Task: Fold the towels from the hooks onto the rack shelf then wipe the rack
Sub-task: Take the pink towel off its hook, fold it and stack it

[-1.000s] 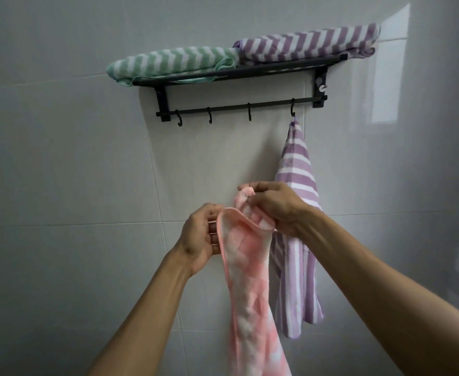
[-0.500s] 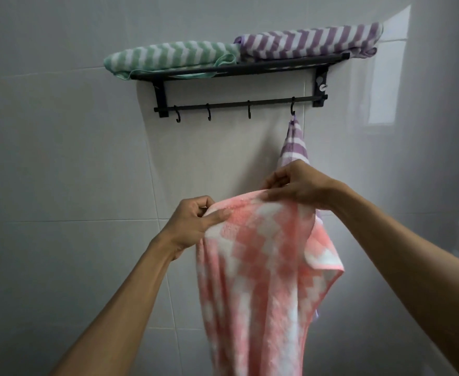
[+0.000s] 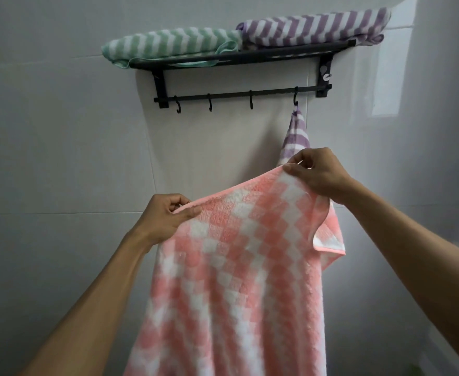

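A pink and white checked towel [image 3: 239,267] hangs spread out in front of me. My left hand [image 3: 166,215] pinches its top edge at the left, and my right hand [image 3: 317,175] pinches the top edge higher up at the right. Above, a black wall rack [image 3: 239,57] carries a folded green striped towel [image 3: 168,46] and a folded purple striped towel [image 3: 315,27] on its shelf. A second purple striped towel [image 3: 296,137] hangs from the rightmost hook [image 3: 295,99], its lower part hidden behind the pink towel.
Three bare hooks [image 3: 209,104] hang on the rail below the shelf. The wall [image 3: 60,158] behind is light grey tile. A bright reflection [image 3: 385,85] shows on the tiles at the right.
My hands have drawn apart along the pink towel's top edge, spreading it from a narrow bunch into a wide sheet. My right hand rose and moved right.
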